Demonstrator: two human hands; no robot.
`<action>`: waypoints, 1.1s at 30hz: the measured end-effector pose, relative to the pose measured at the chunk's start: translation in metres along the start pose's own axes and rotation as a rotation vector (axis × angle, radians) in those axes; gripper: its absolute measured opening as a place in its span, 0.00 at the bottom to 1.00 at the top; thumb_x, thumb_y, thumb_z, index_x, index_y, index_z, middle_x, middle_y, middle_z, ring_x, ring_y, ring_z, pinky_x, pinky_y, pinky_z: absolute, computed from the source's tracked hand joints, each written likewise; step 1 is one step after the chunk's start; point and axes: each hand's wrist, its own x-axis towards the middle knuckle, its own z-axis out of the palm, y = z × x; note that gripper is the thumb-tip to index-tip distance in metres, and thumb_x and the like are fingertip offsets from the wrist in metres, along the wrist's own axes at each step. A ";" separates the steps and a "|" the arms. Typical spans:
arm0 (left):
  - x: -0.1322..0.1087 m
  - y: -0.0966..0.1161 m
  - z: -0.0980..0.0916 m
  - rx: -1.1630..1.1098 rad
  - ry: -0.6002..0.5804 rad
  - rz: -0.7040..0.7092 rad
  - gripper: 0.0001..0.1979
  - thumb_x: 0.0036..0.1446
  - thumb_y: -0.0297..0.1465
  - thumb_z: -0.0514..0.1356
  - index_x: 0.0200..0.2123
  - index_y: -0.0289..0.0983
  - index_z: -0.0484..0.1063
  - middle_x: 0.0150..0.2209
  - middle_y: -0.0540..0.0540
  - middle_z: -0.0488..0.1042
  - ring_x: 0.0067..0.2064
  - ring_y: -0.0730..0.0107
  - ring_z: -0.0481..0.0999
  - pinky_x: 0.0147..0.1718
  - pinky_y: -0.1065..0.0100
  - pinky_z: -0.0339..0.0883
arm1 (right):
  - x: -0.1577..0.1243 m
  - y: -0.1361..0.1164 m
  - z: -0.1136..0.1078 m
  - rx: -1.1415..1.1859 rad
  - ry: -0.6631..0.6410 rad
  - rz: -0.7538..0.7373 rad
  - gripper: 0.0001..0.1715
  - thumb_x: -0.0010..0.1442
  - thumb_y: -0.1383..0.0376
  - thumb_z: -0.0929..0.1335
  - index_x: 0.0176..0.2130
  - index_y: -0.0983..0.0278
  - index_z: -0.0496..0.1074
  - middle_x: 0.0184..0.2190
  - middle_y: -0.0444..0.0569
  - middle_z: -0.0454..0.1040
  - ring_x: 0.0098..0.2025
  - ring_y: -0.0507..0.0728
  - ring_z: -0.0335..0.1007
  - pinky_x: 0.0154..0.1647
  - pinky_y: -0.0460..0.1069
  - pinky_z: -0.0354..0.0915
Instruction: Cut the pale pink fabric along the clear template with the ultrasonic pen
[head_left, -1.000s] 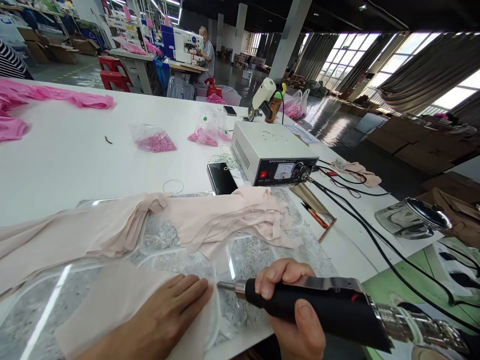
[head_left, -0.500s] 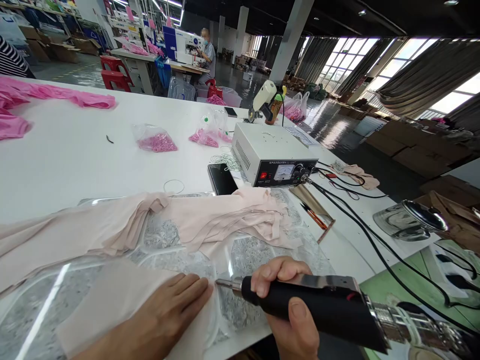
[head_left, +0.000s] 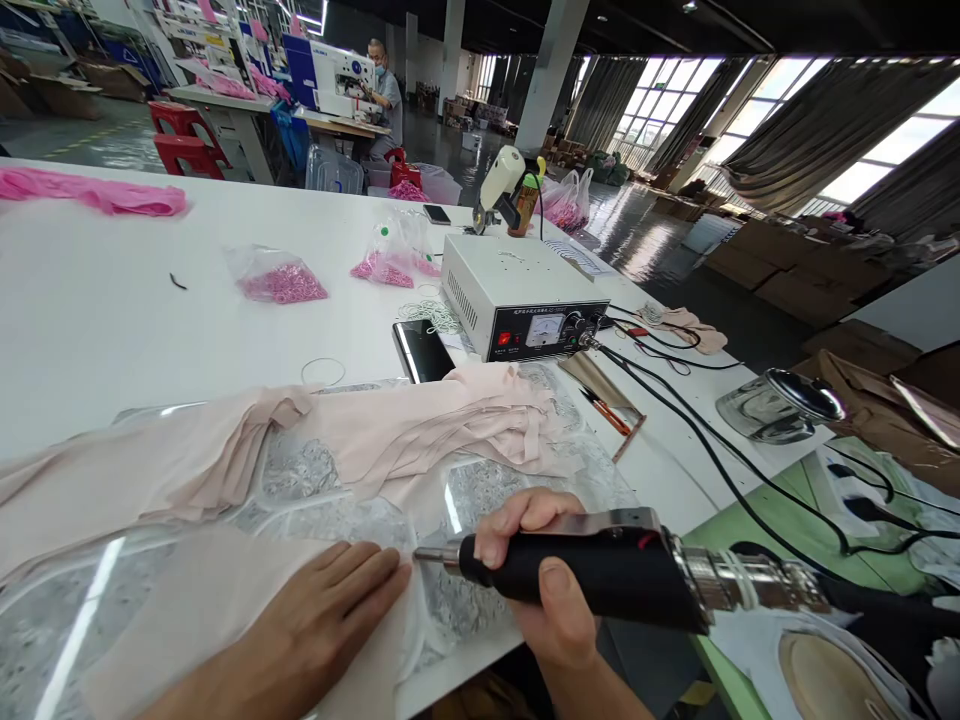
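Note:
My left hand (head_left: 315, 625) lies flat with fingers stretched out, pressing a pale pink fabric piece (head_left: 202, 600) onto a clear plastic sheet (head_left: 67, 620) at the table's near edge. My right hand (head_left: 536, 585) is wrapped round a black handheld tool (head_left: 600, 575) with a metal tip. The tip points left and sits just at my left fingertips, at the fabric's edge. More pale pink fabric (head_left: 420, 425) is bunched behind.
A white control box (head_left: 517, 300) with a meter stands mid-table, black cables (head_left: 712, 450) running from it. A black phone (head_left: 420, 350), bags of pink rings (head_left: 281, 280), bright pink cloth (head_left: 97, 190) and a metal lid (head_left: 780, 405) lie around. A person sits at a sewing machine far back.
The view has shifted a little, so everything sits lower-left in frame. The tool and my right hand have edged slightly left along the fabric edge. My left hand stays flat.

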 end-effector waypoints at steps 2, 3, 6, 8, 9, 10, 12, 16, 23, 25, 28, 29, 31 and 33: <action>0.000 0.000 -0.001 0.013 -0.007 0.003 0.21 0.70 0.18 0.44 0.59 0.34 0.67 0.52 0.40 0.76 0.51 0.60 0.73 0.52 0.61 0.66 | 0.001 -0.004 0.000 0.013 0.024 0.002 0.09 0.64 0.56 0.68 0.42 0.57 0.71 0.34 0.43 0.72 0.27 0.51 0.72 0.30 0.50 0.72; 0.000 0.000 -0.001 0.018 -0.008 0.004 0.21 0.70 0.18 0.45 0.59 0.35 0.68 0.52 0.41 0.76 0.51 0.60 0.73 0.52 0.61 0.66 | 0.001 -0.006 -0.001 0.014 0.031 0.003 0.09 0.64 0.56 0.68 0.42 0.57 0.71 0.34 0.43 0.72 0.26 0.51 0.71 0.29 0.50 0.72; 0.002 0.000 -0.003 0.030 -0.006 0.000 0.20 0.69 0.18 0.46 0.56 0.35 0.70 0.51 0.41 0.76 0.50 0.60 0.74 0.51 0.61 0.67 | -0.001 -0.011 -0.002 0.011 0.037 0.009 0.10 0.63 0.56 0.68 0.42 0.57 0.72 0.33 0.44 0.71 0.25 0.51 0.71 0.28 0.50 0.73; 0.003 0.001 -0.003 0.032 -0.007 -0.001 0.19 0.68 0.18 0.47 0.55 0.35 0.71 0.50 0.40 0.76 0.49 0.60 0.74 0.49 0.61 0.69 | -0.003 -0.012 -0.002 0.013 0.032 0.014 0.10 0.63 0.55 0.68 0.42 0.57 0.72 0.34 0.44 0.71 0.25 0.51 0.71 0.28 0.50 0.73; 0.003 0.001 -0.004 0.031 -0.009 0.002 0.19 0.68 0.18 0.47 0.55 0.35 0.71 0.50 0.40 0.76 0.49 0.60 0.74 0.49 0.61 0.69 | -0.004 -0.012 -0.002 0.015 0.027 0.017 0.10 0.63 0.56 0.68 0.42 0.57 0.72 0.34 0.44 0.72 0.25 0.50 0.71 0.29 0.49 0.73; 0.004 0.001 -0.004 0.031 -0.008 0.007 0.19 0.68 0.18 0.48 0.55 0.35 0.71 0.50 0.40 0.76 0.49 0.59 0.74 0.48 0.61 0.69 | -0.005 -0.013 -0.002 0.018 0.021 0.019 0.10 0.63 0.56 0.68 0.42 0.57 0.72 0.34 0.44 0.71 0.25 0.50 0.71 0.29 0.49 0.73; 0.005 0.001 -0.005 0.033 0.000 0.017 0.18 0.68 0.18 0.48 0.54 0.34 0.71 0.49 0.39 0.76 0.49 0.59 0.73 0.48 0.61 0.69 | -0.005 -0.013 -0.001 0.017 0.014 0.023 0.10 0.64 0.56 0.68 0.43 0.57 0.72 0.34 0.44 0.71 0.25 0.51 0.71 0.29 0.49 0.73; 0.007 0.002 -0.006 0.021 0.012 0.019 0.17 0.70 0.18 0.47 0.53 0.32 0.71 0.49 0.39 0.75 0.48 0.59 0.73 0.47 0.60 0.68 | -0.006 -0.012 -0.001 0.017 -0.012 0.025 0.10 0.64 0.55 0.67 0.43 0.57 0.70 0.34 0.44 0.71 0.26 0.51 0.71 0.29 0.50 0.72; 0.009 0.003 -0.006 -0.006 0.010 0.017 0.16 0.71 0.19 0.46 0.53 0.31 0.70 0.48 0.39 0.74 0.47 0.59 0.72 0.46 0.60 0.65 | -0.015 -0.007 -0.009 -0.018 -0.078 0.054 0.10 0.65 0.56 0.66 0.45 0.57 0.68 0.37 0.46 0.72 0.30 0.53 0.72 0.33 0.52 0.71; 0.009 0.003 -0.006 0.004 0.011 0.022 0.16 0.71 0.19 0.46 0.53 0.31 0.70 0.48 0.39 0.74 0.47 0.59 0.72 0.46 0.60 0.66 | -0.016 -0.007 -0.010 -0.042 -0.086 0.050 0.09 0.65 0.57 0.66 0.44 0.58 0.67 0.37 0.47 0.72 0.30 0.54 0.72 0.33 0.53 0.71; 0.009 0.003 -0.006 0.017 0.010 0.026 0.16 0.70 0.19 0.47 0.53 0.32 0.70 0.47 0.39 0.75 0.46 0.58 0.73 0.45 0.60 0.67 | -0.015 -0.007 -0.009 -0.043 -0.095 0.059 0.09 0.64 0.58 0.66 0.43 0.58 0.68 0.37 0.46 0.72 0.30 0.53 0.73 0.33 0.52 0.70; 0.009 0.002 -0.006 0.016 0.008 0.025 0.16 0.70 0.19 0.47 0.53 0.32 0.70 0.47 0.39 0.75 0.46 0.58 0.73 0.45 0.60 0.67 | -0.014 -0.007 -0.008 -0.033 -0.095 0.057 0.09 0.64 0.57 0.67 0.44 0.58 0.68 0.36 0.46 0.72 0.30 0.53 0.73 0.33 0.51 0.69; 0.009 0.001 -0.004 0.010 0.008 0.032 0.16 0.70 0.19 0.47 0.53 0.32 0.70 0.47 0.38 0.75 0.46 0.58 0.73 0.44 0.59 0.67 | -0.011 -0.007 -0.006 -0.009 -0.087 0.044 0.10 0.65 0.56 0.66 0.44 0.58 0.68 0.36 0.45 0.72 0.29 0.52 0.72 0.32 0.51 0.70; 0.009 0.000 -0.003 0.014 0.012 0.048 0.17 0.70 0.19 0.46 0.53 0.32 0.70 0.47 0.38 0.75 0.46 0.56 0.73 0.43 0.58 0.67 | -0.008 -0.006 -0.005 0.008 -0.069 0.016 0.10 0.65 0.56 0.66 0.44 0.57 0.68 0.35 0.44 0.71 0.29 0.52 0.72 0.32 0.50 0.70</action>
